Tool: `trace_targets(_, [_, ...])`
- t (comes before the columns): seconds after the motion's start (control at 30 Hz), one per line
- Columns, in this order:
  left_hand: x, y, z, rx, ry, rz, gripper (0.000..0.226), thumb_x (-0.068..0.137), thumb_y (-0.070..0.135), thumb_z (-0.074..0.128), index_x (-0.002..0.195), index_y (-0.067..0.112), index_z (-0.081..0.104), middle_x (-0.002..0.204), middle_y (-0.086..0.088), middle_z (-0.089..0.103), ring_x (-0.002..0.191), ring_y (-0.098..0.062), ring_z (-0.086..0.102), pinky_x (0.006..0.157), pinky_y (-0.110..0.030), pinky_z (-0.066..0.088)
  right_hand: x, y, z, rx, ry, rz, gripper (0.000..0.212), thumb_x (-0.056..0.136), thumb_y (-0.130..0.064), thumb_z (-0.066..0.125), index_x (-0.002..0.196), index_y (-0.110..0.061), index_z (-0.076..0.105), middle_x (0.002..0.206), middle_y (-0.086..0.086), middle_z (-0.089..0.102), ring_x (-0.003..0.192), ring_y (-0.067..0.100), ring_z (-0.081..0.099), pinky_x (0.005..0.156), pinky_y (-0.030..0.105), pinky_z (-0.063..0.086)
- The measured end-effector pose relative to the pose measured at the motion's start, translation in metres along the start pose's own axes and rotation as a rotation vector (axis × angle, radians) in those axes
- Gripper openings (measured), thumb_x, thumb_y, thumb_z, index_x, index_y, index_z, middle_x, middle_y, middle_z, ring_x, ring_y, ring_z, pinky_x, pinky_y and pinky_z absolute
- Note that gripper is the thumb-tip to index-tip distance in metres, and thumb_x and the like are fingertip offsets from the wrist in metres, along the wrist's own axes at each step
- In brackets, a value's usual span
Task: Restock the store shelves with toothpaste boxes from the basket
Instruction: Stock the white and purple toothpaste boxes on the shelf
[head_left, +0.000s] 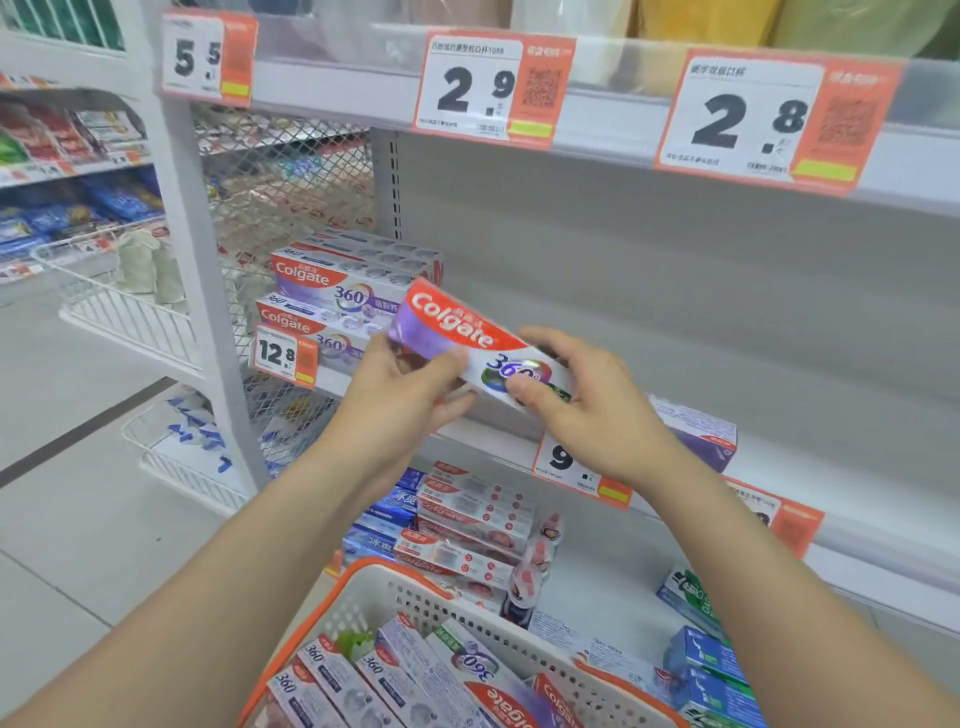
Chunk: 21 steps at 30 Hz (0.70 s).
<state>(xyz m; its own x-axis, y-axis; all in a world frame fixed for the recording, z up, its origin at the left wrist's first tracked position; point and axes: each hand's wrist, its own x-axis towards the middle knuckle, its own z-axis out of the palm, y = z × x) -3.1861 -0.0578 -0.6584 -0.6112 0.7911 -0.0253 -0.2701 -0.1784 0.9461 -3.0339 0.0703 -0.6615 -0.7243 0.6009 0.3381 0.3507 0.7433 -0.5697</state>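
Holding a box before the shelf

Both hands are gripping one Colgate box (457, 327), which is tilting with its left end higher, in the air just in front of the middle shelf (779, 457). The left hand (410, 384) is clasping its left part, thumb lying on the front face. The right hand (587, 405) is pinching its right end, fingers (550, 338) curling over the top edge. Far left, a stack (337, 291) of matching packs is sitting on the shelf behind a 12.8 tag (283, 356). Near the person, the orange-rimmed basket (395, 587) is carrying more boxes (374, 670) lying flat. Cartons (467, 514) are resting on the lower shelf beyond it.
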Motion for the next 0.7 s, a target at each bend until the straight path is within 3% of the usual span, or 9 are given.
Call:
trace_targets(0.07, [0.002, -0.002, -0.009, 0.210, 0.074, -0.056, 0.033, 0.099, 0.012, 0.071, 0.127, 0.008, 0.054, 0.116, -0.012, 0.071, 0.105, -0.025, 0.074, 0.089, -0.040, 0.064, 0.005, 0.007, 0.009, -0.231, 0.113, -0.016, 0.048, 0.098, -0.044, 0.064, 0.144, -0.033, 0.055, 0.129, -0.010, 0.064, 0.122, 0.017, 0.058, 0.106, 0.046, 0.042])
trace_targets(0.17, [0.002, -0.006, -0.022, 0.689, 0.079, -0.011, 0.033, 0.099, 0.019, 0.070, 0.125, 0.021, 0.050, 0.114, 0.002, 0.059, 0.103, -0.018, 0.061, 0.081, -0.032, 0.053, 0.009, 0.013, 0.022, -0.400, 0.220, -0.009, 0.048, 0.097, -0.040, 0.066, 0.143, -0.031, 0.056, 0.125, -0.001, 0.064, 0.118, 0.027, 0.058, 0.101, 0.046, 0.037])
trace_targets(0.23, [0.005, -0.011, -0.031, 1.018, 0.019, 0.096, 0.051, 0.099, 0.026, 0.068, 0.143, 0.016, 0.045, 0.135, -0.005, 0.048, 0.118, -0.023, 0.051, 0.092, -0.029, 0.040, 0.013, 0.015, 0.029, -0.493, 0.252, -0.008, 0.047, 0.095, -0.035, 0.069, 0.140, -0.027, 0.060, 0.122, 0.004, 0.066, 0.114, 0.032, 0.060, 0.099, 0.046, 0.038])
trace_targets(0.3, [0.007, -0.016, -0.034, 1.187, -0.012, 0.172, 0.060, 0.098, 0.029, 0.067, 0.148, 0.012, 0.038, 0.143, -0.010, 0.039, 0.127, -0.033, 0.048, 0.106, -0.036, 0.040, 0.016, 0.018, 0.033, -0.584, 0.230, -0.007, 0.044, 0.096, -0.032, 0.068, 0.139, -0.025, 0.062, 0.121, 0.006, 0.067, 0.112, 0.035, 0.061, 0.099, 0.048, 0.037])
trace_targets(0.4, [0.007, -0.020, -0.037, 1.346, -0.029, 0.200, 0.061, 0.096, 0.027, 0.067, 0.146, 0.011, 0.035, 0.144, -0.013, 0.035, 0.126, -0.041, 0.050, 0.107, -0.053, 0.044, 0.024, 0.017, 0.043, -0.523, 0.096, -0.010, 0.040, 0.102, -0.033, 0.058, 0.141, -0.024, 0.058, 0.123, 0.006, 0.066, 0.117, 0.033, 0.059, 0.104, 0.047, 0.034])
trace_targets(0.5, [0.007, -0.021, -0.039, 1.413, -0.036, 0.198, 0.060, 0.095, 0.023, 0.067, 0.144, 0.009, 0.034, 0.143, -0.013, 0.035, 0.124, -0.040, 0.049, 0.104, -0.054, 0.047, 0.028, 0.013, 0.051, -0.467, -0.019, -0.062, 0.041, 0.107, -0.035, 0.050, 0.146, -0.022, 0.052, 0.129, 0.004, 0.064, 0.123, 0.029, 0.057, 0.107, 0.046, 0.035])
trace_targets(0.63, [0.009, -0.023, -0.041, 1.404, -0.059, 0.221, 0.058, 0.093, 0.019, 0.067, 0.141, 0.015, 0.035, 0.139, -0.010, 0.037, 0.120, -0.040, 0.050, 0.099, -0.057, 0.049, 0.026, 0.007, 0.046, -0.424, -0.059, -0.129, 0.040, 0.110, -0.036, 0.036, 0.141, -0.021, 0.055, 0.122, 0.001, 0.068, 0.117, 0.027, 0.060, 0.116, 0.049, 0.033])
trace_targets(0.7, [0.008, -0.023, -0.039, 1.432, -0.076, 0.229, 0.060, 0.095, 0.019, 0.064, 0.146, 0.017, 0.033, 0.145, -0.011, 0.035, 0.123, -0.041, 0.047, 0.100, -0.056, 0.048, 0.026, 0.009, 0.032, -0.345, 0.023, -0.093, 0.043, 0.102, -0.021, 0.039, 0.141, -0.017, 0.057, 0.120, 0.006, 0.071, 0.114, 0.032, 0.062, 0.115, 0.050, 0.038])
